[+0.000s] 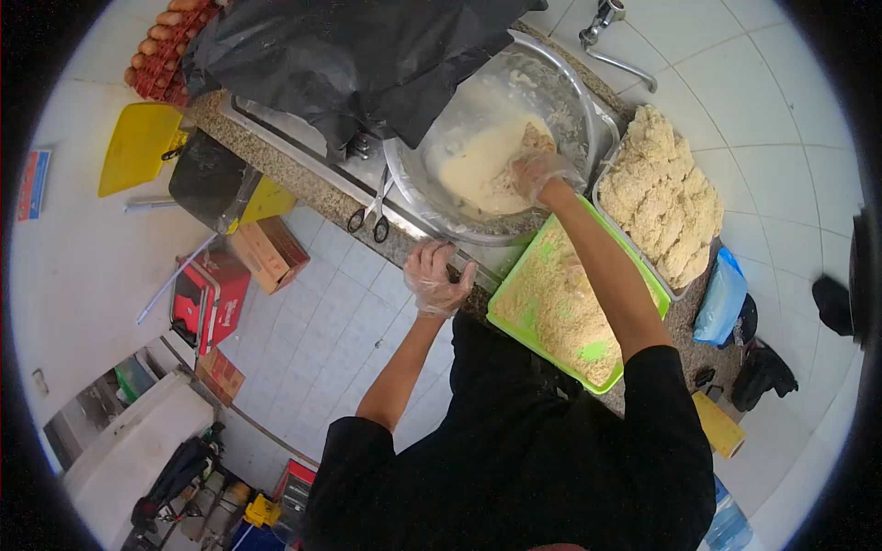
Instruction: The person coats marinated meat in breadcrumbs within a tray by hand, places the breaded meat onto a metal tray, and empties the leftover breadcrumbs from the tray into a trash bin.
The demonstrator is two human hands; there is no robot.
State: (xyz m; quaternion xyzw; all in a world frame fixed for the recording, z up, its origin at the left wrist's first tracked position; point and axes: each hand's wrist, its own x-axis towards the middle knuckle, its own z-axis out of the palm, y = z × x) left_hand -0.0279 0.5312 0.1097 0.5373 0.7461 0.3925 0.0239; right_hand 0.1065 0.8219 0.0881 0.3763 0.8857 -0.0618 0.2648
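While the pale, milky batter (473, 174) spreads over the bottom of a wide metal bowl (574, 101), the gloved right hand (544, 174) dips into it from the right side, just inside the bowl's rim. At that hand's fingertips is a tan, batter-smeared patch — whether it is a gripped piece or just coated fingers, I cannot tell, nor how far the fingers are closed. The batter lies directly under and to the left of this hand, and well beyond the other one.

Nearer the person than the bowl, the left hand (438, 280), also in a clear glove, is open with fingers and thumb apart, resting at the edge of the granite counter (317, 188). It holds nothing visible.

Just left of the bowl lies a pair of scissors (375, 209); a black plastic sheet (322, 55) overlaps the bowl's far left side. On the bowl's near right stands a green tray (551, 356) of coarse crumbs (574, 312) — and right of the bowl, a second tray (680, 292) piled with a pale, lumpy heap (660, 197). Beyond the bowl, a tap (606, 28) juts from the tiled wall.
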